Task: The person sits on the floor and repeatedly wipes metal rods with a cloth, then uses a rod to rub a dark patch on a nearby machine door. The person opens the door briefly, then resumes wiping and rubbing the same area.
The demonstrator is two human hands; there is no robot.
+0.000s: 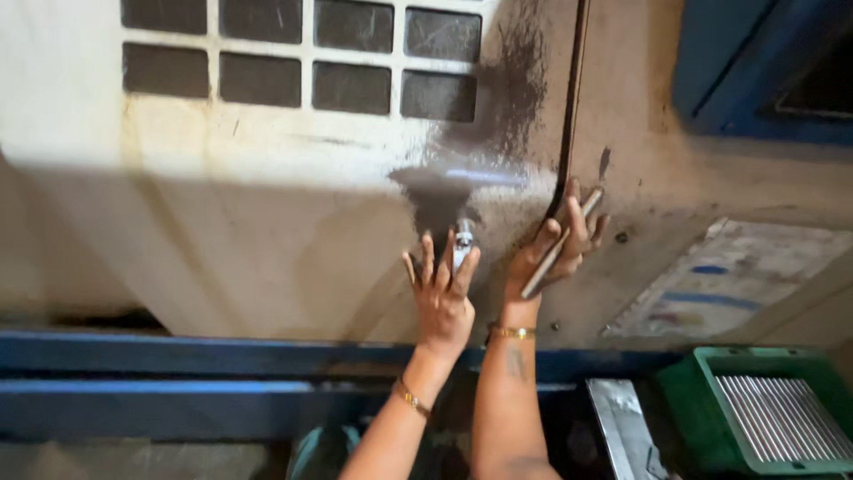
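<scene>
While the left hand pinches a metal knob, the right hand clasps a rod (both raised).

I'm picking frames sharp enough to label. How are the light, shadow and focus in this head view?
Head view: warm, uneven light, a bright band across the cream metal panel with broad shadow below; the whole frame is soft, the left hand at a small shiny metal piece and the right hand holding a thin metal rod slightly blurred; the green plastic crate sits dim.

worn rectangular label on wall at right, pale with blue streaks
</scene>
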